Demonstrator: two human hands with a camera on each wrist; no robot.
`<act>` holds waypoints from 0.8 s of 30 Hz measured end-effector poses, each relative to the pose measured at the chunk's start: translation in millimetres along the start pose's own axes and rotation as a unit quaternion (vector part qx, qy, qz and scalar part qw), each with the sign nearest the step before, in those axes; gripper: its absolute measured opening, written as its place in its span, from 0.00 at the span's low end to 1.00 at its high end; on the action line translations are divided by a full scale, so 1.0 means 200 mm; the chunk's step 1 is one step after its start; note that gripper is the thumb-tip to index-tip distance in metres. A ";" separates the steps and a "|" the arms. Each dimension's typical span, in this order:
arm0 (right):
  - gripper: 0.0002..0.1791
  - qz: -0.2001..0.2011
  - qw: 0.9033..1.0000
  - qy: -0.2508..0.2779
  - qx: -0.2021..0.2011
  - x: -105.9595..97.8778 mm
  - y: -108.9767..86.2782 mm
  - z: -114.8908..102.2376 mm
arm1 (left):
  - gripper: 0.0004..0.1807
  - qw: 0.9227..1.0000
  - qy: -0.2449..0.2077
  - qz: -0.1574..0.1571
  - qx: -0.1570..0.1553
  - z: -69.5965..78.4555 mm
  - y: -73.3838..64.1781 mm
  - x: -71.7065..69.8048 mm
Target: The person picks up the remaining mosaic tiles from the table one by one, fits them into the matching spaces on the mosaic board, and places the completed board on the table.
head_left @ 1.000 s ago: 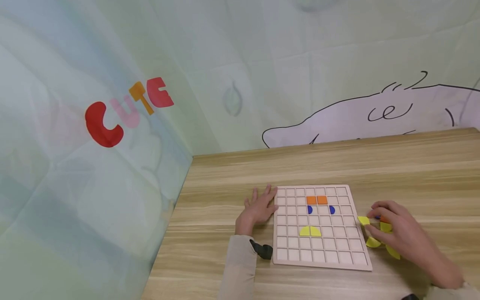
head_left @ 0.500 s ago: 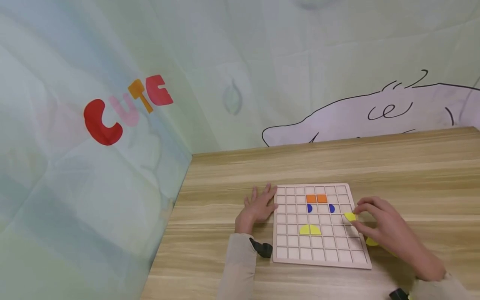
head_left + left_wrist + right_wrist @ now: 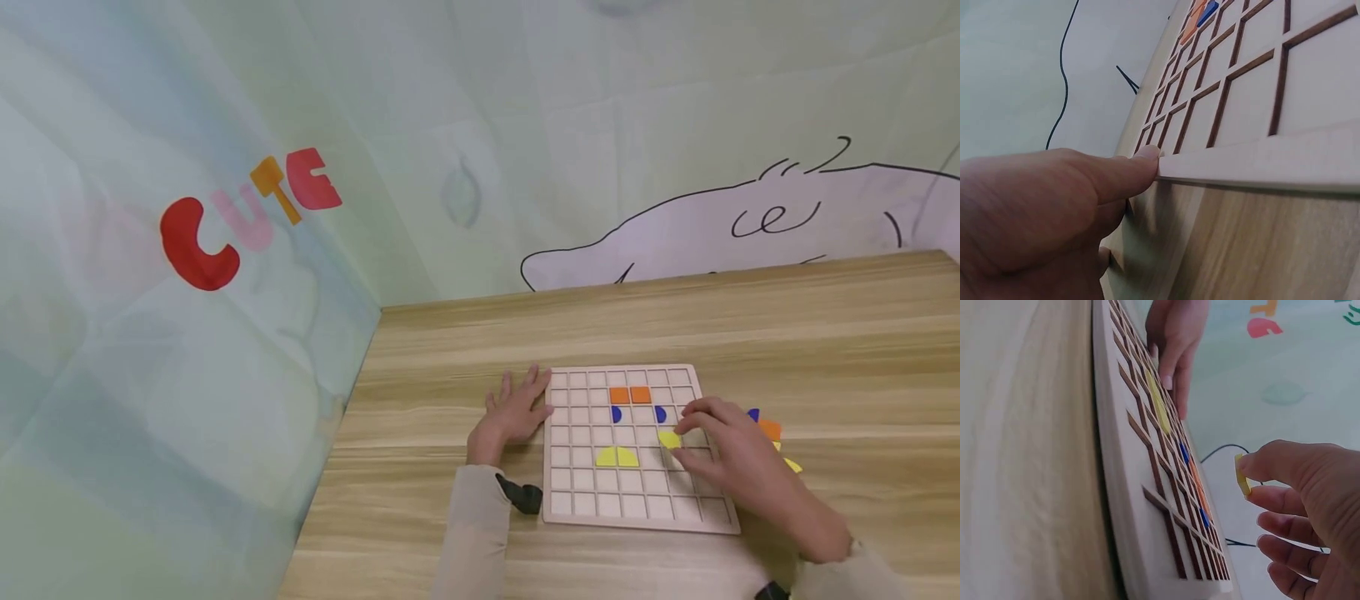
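Observation:
A pale wooden grid board point(image 3: 570, 525) lies flat on the table. In its cells sit two orange squares point(image 3: 630, 395), two blue half-round pieces point(image 3: 617, 414) and two yellow quarter-round pieces point(image 3: 617, 457) side by side. My right hand point(image 3: 750, 462) is over the board's right part, pinching a yellow piece point(image 3: 1242, 475) between thumb and index finger; the right wrist view shows it raised off the board. Its exact shape is partly covered by the fingertips. My left hand point(image 3: 510, 417) rests at the board's left edge, fingers spread, with the thumb point(image 3: 1141, 162) touching the rim.
Right of the board, partly behind my right hand, lie loose pieces: an orange one point(image 3: 770, 430), a blue one point(image 3: 753, 414) and a yellow one point(image 3: 792, 465). The wood-grain table point(image 3: 420, 375) meets a printed cloth wall point(image 3: 450, 167) at the back and left.
My right hand has picked up a yellow piece from the loose pieces at the right and carried it left over the board. The left hand stays at the board's edge.

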State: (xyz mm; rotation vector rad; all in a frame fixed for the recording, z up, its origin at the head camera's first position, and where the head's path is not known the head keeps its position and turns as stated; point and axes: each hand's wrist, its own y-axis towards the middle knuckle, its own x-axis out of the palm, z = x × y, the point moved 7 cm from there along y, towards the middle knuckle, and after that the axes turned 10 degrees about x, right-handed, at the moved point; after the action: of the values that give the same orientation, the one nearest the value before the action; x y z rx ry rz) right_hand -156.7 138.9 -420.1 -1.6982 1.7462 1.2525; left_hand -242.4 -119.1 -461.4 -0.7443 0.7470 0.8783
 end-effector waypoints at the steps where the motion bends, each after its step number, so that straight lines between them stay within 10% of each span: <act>1: 0.12 -0.004 1.000 0.003 0.001 0.01 0.00 -0.01 | 0.32 1.000 0.001 -0.001 0.000 0.00 0.00 0.00; 24: 0.12 -0.034 0.999 -0.029 -0.026 0.23 -0.06 -0.25 | 0.32 1.000 0.003 -0.012 0.000 0.01 0.00 -0.01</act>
State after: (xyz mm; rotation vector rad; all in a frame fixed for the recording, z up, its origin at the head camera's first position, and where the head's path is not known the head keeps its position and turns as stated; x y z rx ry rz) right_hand -139.5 72.7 -434.6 -1.7159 1.6230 1.3148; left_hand -243.4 -118.8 -459.0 -0.7545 0.7421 0.8553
